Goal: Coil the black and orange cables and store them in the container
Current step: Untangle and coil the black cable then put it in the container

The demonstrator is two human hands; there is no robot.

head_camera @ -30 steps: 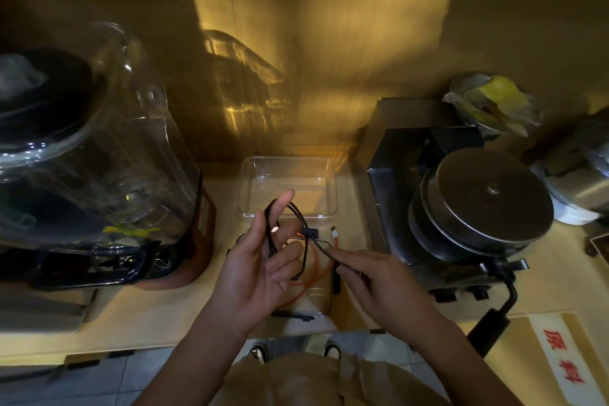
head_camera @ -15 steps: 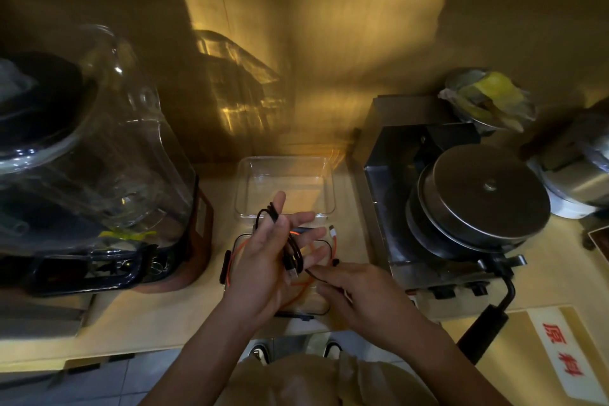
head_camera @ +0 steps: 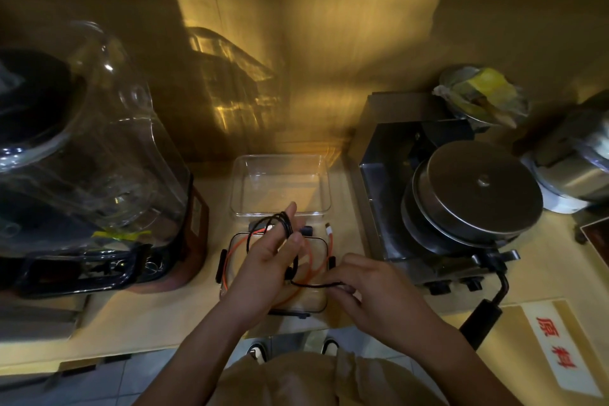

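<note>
Left hand [head_camera: 267, 260] hides part of the orange cable [head_camera: 309, 269]

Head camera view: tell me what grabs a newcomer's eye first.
Centre front, the left hand holds black cable loops while the right hand pinches its loose end. Under them an orange cable lies on a lid; the clear container sits empty behind.

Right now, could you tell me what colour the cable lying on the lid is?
Orange cable, head view.
</note>
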